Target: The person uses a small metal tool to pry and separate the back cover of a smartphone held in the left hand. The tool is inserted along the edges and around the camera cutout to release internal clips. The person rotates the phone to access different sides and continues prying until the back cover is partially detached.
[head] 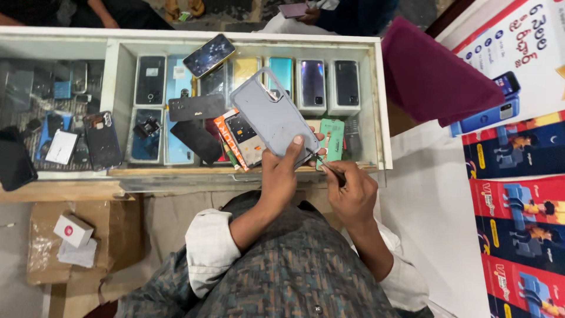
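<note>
Hands (315, 179) on grey phone case (273, 115) (tool (329, 168) in right)

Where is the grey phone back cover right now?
In the head view, the grey phone back cover sits centre frame, held in the left hand above the glass display counter, beside the right hand.

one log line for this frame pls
left hand: holds grey phone case, thumb on it | right hand: holds thin dark tool at case's lower edge | below: glass display counter
</note>
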